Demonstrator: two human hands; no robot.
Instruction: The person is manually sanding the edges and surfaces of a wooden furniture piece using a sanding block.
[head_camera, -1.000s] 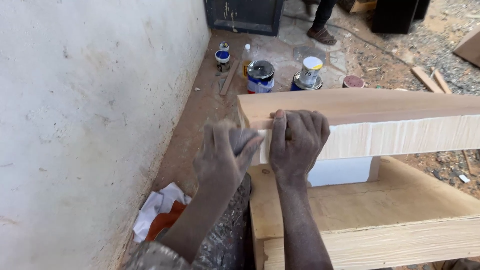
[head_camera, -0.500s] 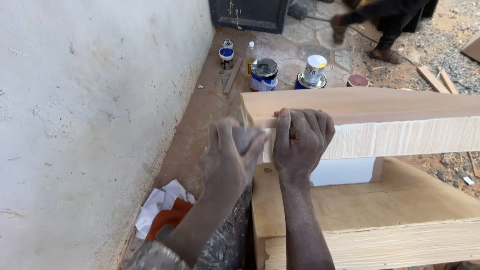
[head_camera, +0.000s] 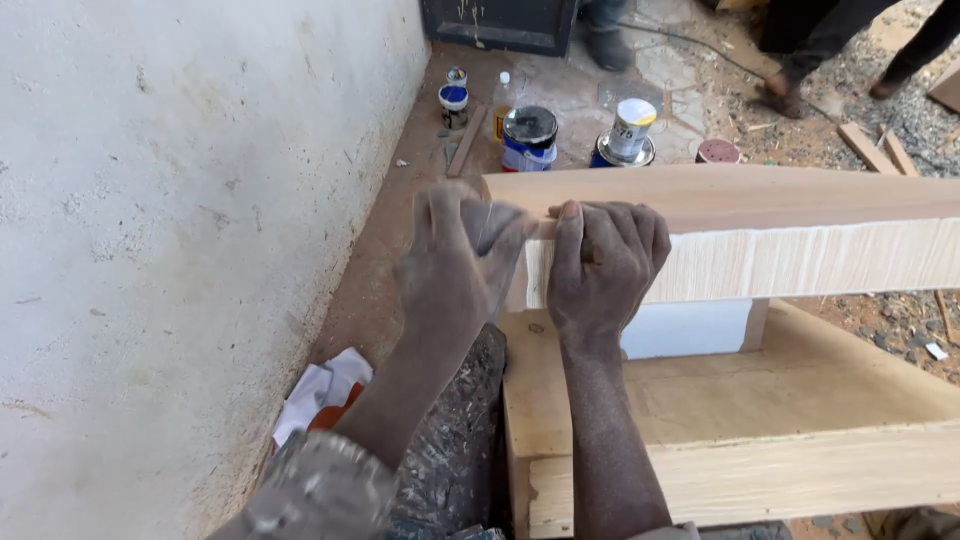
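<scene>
A long pale wooden board (head_camera: 800, 200) with a rough, whitish front face runs from the middle to the right edge, on top of a wooden frame. My right hand (head_camera: 600, 265) grips its left end, fingers curled over the top edge. Beside it, my left hand (head_camera: 455, 260) wraps the board's end corner, its fingers blurred by motion. A lower board (head_camera: 760, 470) of the same frame lies nearer to me.
A white plastered wall (head_camera: 180, 200) stands close on the left. On the ground beyond are two paint cans (head_camera: 529, 138) (head_camera: 632, 128), a small blue jar (head_camera: 454, 100), a round sanding disc (head_camera: 717, 151), wood offcuts (head_camera: 880, 150) and white-and-orange rags (head_camera: 320, 395). Another person's feet (head_camera: 800, 60) stand at the back right.
My left hand has slid along the board's end corner while the right hand stays gripped. The person at the back has stepped to the right.
</scene>
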